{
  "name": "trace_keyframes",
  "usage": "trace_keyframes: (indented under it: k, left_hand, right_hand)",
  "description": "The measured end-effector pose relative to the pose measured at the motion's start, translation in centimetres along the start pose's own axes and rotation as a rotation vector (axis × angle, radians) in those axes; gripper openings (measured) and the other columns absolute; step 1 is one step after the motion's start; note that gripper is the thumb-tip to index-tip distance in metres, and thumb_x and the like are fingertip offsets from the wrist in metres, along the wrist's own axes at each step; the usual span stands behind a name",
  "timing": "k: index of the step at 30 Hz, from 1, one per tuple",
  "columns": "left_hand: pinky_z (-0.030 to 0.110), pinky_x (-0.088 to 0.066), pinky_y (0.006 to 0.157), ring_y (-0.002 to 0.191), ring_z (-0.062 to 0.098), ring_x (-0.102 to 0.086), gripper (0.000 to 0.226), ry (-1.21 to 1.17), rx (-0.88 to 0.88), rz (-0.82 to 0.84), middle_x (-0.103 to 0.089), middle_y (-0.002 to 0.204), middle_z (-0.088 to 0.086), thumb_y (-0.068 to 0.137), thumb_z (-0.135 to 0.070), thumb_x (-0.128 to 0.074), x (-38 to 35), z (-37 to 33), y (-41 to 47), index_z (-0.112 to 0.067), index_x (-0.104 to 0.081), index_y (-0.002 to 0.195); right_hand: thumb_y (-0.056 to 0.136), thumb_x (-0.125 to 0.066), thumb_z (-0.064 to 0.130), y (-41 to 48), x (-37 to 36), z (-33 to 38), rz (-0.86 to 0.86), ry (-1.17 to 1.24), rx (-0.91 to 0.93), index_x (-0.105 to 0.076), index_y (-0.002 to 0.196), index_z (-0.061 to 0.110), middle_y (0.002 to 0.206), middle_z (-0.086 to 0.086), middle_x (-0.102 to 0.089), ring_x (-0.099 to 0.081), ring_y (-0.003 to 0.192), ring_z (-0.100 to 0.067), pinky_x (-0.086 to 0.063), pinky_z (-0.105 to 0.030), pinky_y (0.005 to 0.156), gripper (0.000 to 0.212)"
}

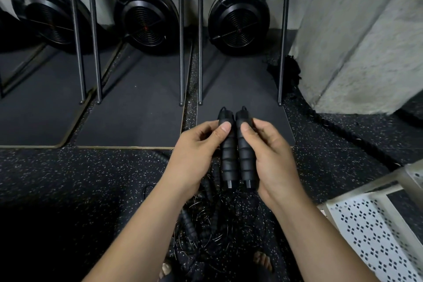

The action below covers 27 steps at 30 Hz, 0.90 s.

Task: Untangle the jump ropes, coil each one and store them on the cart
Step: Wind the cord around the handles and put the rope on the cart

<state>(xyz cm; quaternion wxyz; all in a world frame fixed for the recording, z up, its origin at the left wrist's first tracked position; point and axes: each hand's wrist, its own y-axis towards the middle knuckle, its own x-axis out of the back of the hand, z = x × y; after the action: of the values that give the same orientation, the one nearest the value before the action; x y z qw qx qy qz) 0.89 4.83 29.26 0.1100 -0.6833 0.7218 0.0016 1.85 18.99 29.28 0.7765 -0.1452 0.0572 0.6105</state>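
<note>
Now left hand [194,155], right hand [272,155] grip handles [237,153], cart [375,224] right

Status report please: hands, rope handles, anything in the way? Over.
Hands full: left hand grips left handle, right hand grips right handle, side by side. Below them, tangled ropes on floor. At right, cart; no obstacle seen toward it.

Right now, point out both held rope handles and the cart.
left handle [229,158]: head view, ribbed foam middle.
right handle [246,157]: head view, ribbed foam middle.
cart [366,224]: head view, white perforated panel.
</note>
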Motion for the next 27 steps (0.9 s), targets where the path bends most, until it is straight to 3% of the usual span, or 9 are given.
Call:
trace_keyframes:
  k: [4, 7, 11, 15, 17, 19, 21, 24, 27]
  left_hand:
    - [0.045, -0.055, 0.109, 0.116, 0.025, -0.075, 0.025, -0.005, -0.027, -0.013, -0.081, 0.116, 0.004, 0.105, -0.031, -0.068, 0.0, 0.1, 0.1, -0.015, -0.078, 0.121]
    - [0.047, -0.056, 0.106, 0.114, 0.025, -0.075, 0.024, 0.022, -0.065, -0.053, -0.081, 0.113, 0.006, 0.103, -0.036, -0.069, 0.2, -0.3, 0.3, -0.018, -0.080, 0.116]
    - [0.026, -0.049, 0.104, 0.118, 0.003, -0.063, 0.025, 0.390, -0.239, -0.148, -0.064, 0.121, -0.007, 0.095, -0.057, -0.072, 1.8, -0.2, 1.4, -0.035, -0.080, 0.104]
    - [0.027, -0.043, 0.106, 0.129, 0.004, -0.055, 0.030, 0.597, -0.373, -0.181, -0.058, 0.128, -0.017, 0.097, -0.060, -0.066, 3.3, -0.4, 2.1, -0.030, -0.070, 0.097]
    - [0.028, -0.044, 0.100, 0.120, -0.003, -0.061, 0.032, 0.455, -0.321, -0.237, -0.066, 0.126, -0.019, 0.106, -0.054, -0.057, 3.2, -0.9, 2.1, -0.022, -0.060, 0.106]
    - [0.038, -0.047, 0.106, 0.120, 0.007, -0.066, 0.038, 0.232, -0.265, -0.221, -0.074, 0.126, -0.012, 0.111, -0.055, -0.044, 3.1, -1.1, 2.2, -0.019, -0.054, 0.117]
    - [0.050, -0.050, 0.110, 0.115, 0.024, -0.070, 0.046, -0.035, -0.150, -0.142, -0.077, 0.122, 0.006, 0.113, -0.054, -0.038, 2.7, -1.5, 2.1, -0.015, -0.056, 0.126]
    - [0.052, -0.048, 0.111, 0.110, 0.028, -0.066, 0.051, -0.250, 0.083, -0.110, -0.071, 0.107, 0.012, 0.109, -0.057, -0.045, 1.4, -1.6, 1.5, -0.012, -0.067, 0.120]
    - [0.040, -0.053, 0.071, 0.072, 0.023, -0.066, 0.037, 0.094, 0.076, -0.041, -0.071, 0.071, 0.009, 0.107, -0.036, -0.052, -0.3, -1.1, 0.8, -0.015, -0.068, 0.082]
  right_hand:
    - [0.102, -0.069, 0.021, -0.6, -0.2, 0.3, 0.075, -0.010, -0.022, -0.069, 0.134, 0.023, 0.121, 0.002, -0.079, -0.075, 0.115, -0.016, -0.060, -0.033, 0.095, 0.031]
    - [0.099, -0.074, 0.016, -1.5, -0.3, 0.6, 0.330, -0.043, -0.091, -0.051, 0.152, 0.040, 0.136, 0.007, -0.073, -0.070, 0.125, -0.013, -0.057, -0.038, 0.101, 0.063]
    - [0.086, -0.079, -0.010, -1.8, -0.1, 1.1, 0.436, -0.050, -0.171, -0.045, 0.151, 0.047, 0.128, -0.005, -0.075, -0.074, 0.094, -0.024, -0.060, -0.035, 0.067, 0.093]
    - [0.081, -0.077, -0.016, -1.4, 0.4, 1.8, 0.382, -0.110, -0.207, -0.059, 0.135, 0.021, 0.108, -0.017, -0.072, -0.067, 0.079, -0.025, -0.054, -0.035, 0.057, 0.067]
    - [0.082, -0.073, -0.020, -1.6, 0.8, 2.3, 0.467, -0.129, -0.235, -0.063, 0.128, 0.010, 0.105, -0.018, -0.072, -0.066, 0.076, -0.022, -0.052, -0.034, 0.055, 0.056]
    - [0.081, -0.074, -0.021, -2.0, 1.2, 2.8, 0.601, -0.146, -0.262, -0.065, 0.127, 0.009, 0.105, -0.015, -0.074, -0.066, 0.075, -0.022, -0.052, -0.034, 0.054, 0.056]
    - [0.078, -0.078, -0.018, -2.4, 1.3, 3.1, 0.722, -0.155, -0.255, -0.067, 0.126, 0.010, 0.105, -0.018, -0.072, -0.065, 0.074, -0.024, -0.053, -0.035, 0.055, 0.057]
    - [0.078, -0.076, -0.017, -2.7, 1.0, 3.1, 0.766, -0.107, -0.183, -0.064, 0.129, 0.008, 0.099, -0.019, -0.068, -0.060, 0.072, -0.028, -0.053, -0.036, 0.057, 0.058]
    - [0.076, -0.076, -0.012, -2.3, 0.6, 3.2, 0.591, -0.082, -0.024, -0.062, 0.125, 0.007, 0.088, -0.019, -0.070, -0.059, 0.065, -0.029, -0.053, -0.037, 0.059, 0.055]
